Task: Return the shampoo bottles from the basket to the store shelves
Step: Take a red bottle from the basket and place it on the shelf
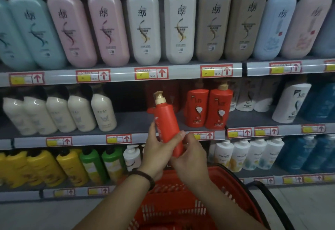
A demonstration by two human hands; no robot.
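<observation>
Currently gripped in both hands: red shampoo bottle (165,122) with gold pump, tilted left, raised over the red basket (181,204) in front of the middle shelf (134,122). Left hand (157,150), dark bead bracelet (144,176) at the wrist, wrapped round the bottle's lower half; right hand (191,159) curled round its base. Just right on that shelf, two matching red bottles (217,110) upright, white flower on each label. Above, big pastel bottles (179,23) marked 拉芳. Below right, white bottles (241,154) reading PANTENE. Along shelf edges, red-framed price tags (151,73) with yellow patches and up arrows; figures too blurred to read.
</observation>
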